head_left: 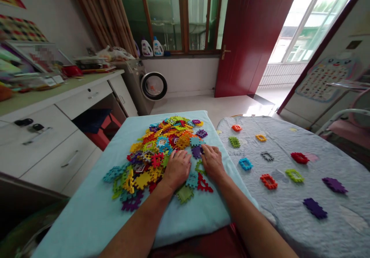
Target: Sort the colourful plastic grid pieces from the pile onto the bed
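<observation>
Sorting plastic tiles: both hands flat on the pile.
Left hand (pixel 177 168) and right hand (pixel 212 161) rest spread on the tile pile (pixel 162 150), gripping nothing (most unsorted); eleven tiles (pixel 268 181) laid apart on the bed (pixel 289 211).

Both forearms run off the bottom edge, so the elbows are out of sight. The left hand (pixel 177 168) lies flat on the tile pile (pixel 162 150) and hides the pieces under its palm; whether its fingers pinch one cannot be told. The right hand (pixel 213 161) covers part of a green tile (pixel 199 167), and its fingertips hide the edge of a purple tile (pixel 197 151). The picture (pixel 43 57) on the counter (pixel 54 92) is blurred out. The bottle (pixel 146 48) labels are too small to read. The bed (pixel 289 188) is cut off at the right.
</observation>
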`<act>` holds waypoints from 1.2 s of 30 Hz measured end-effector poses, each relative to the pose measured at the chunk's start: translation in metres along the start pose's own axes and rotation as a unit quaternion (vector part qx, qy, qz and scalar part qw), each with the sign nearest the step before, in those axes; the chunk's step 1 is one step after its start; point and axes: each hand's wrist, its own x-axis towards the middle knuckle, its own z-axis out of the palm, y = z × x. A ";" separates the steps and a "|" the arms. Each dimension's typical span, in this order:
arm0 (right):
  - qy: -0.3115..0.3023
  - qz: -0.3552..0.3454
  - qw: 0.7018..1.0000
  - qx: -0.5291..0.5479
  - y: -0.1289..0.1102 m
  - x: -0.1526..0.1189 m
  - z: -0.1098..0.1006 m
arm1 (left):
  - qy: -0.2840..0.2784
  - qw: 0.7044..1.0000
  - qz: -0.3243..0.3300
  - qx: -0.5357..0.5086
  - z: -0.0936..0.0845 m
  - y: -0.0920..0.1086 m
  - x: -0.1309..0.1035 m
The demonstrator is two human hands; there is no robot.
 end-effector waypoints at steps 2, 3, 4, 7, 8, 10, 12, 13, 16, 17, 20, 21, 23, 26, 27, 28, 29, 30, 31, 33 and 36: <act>-0.008 -0.005 1.000 0.002 0.000 0.000 0.003 | 0.026 0.999 -0.013 0.025 -0.008 -0.003 0.001; -0.010 -0.007 1.000 0.004 0.000 0.000 0.004 | 0.041 0.998 -0.025 0.041 -0.012 -0.006 0.001; -0.010 -0.010 1.000 0.006 0.000 0.000 0.005 | 0.056 0.996 -0.044 0.058 -0.016 -0.010 0.002; -0.007 -0.021 1.000 0.020 0.000 0.001 0.005 | 0.080 0.983 -0.134 0.094 -0.023 -0.026 0.002; -0.008 -0.025 0.999 0.027 0.000 0.001 0.004 | 0.076 0.979 -0.163 0.097 -0.023 -0.031 0.001; -0.008 -0.026 0.999 0.042 0.000 0.001 0.003 | 0.052 0.975 -0.198 0.088 -0.022 -0.041 0.000; -0.003 -0.022 0.998 0.062 -0.001 0.002 0.002 | 0.025 0.979 -0.192 0.065 -0.018 -0.046 -0.001; 0.002 -0.019 0.997 0.075 -0.001 0.002 0.002 | 0.016 0.983 -0.176 0.052 -0.016 -0.047 -0.001; 0.020 0.000 0.993 0.120 0.000 0.002 0.002 | 0.005 0.992 -0.122 0.014 -0.011 -0.048 0.000; 0.028 0.010 0.991 0.131 0.000 0.002 0.003 | 0.006 0.994 -0.109 0.000 -0.009 -0.048 0.001; 0.038 0.035 0.988 0.145 0.002 0.002 0.002 | 0.018 0.995 -0.084 -0.057 -0.003 -0.050 0.002; 0.036 0.039 0.987 0.149 0.002 0.002 0.001 | 0.025 0.993 -0.079 -0.080 -0.002 -0.052 0.003; 0.031 0.047 0.986 0.157 0.003 0.003 -0.001 | 0.038 0.989 -0.074 -0.121 0.001 -0.054 0.004; 0.033 0.058 0.984 0.165 0.004 0.004 -0.003 | 0.054 0.984 -0.077 -0.151 0.002 -0.056 0.005; 0.035 0.060 0.984 0.166 0.005 0.005 -0.003 | 0.061 0.984 -0.078 -0.150 0.002 -0.056 0.005; 0.037 0.064 0.983 0.166 0.005 0.005 -0.003 | 0.071 0.984 -0.079 -0.146 0.001 -0.055 0.005; 0.039 0.068 0.983 0.165 0.005 0.005 -0.003 | 0.081 0.984 -0.081 -0.138 0.001 -0.055 0.005; 0.041 0.071 0.983 0.162 0.006 0.005 -0.003 | 0.091 0.984 -0.085 -0.127 0.000 -0.054 0.005; 0.043 0.073 0.984 0.157 0.006 0.004 -0.003 | 0.098 0.985 -0.090 -0.113 -0.001 -0.053 0.005; 0.046 0.067 0.986 0.144 0.006 0.003 -0.003 | 0.098 0.986 -0.107 -0.083 -0.003 -0.051 0.004; 0.051 0.041 0.993 0.101 0.007 0.001 -0.005 | 0.064 0.988 -0.137 -0.039 -0.005 -0.048 0.002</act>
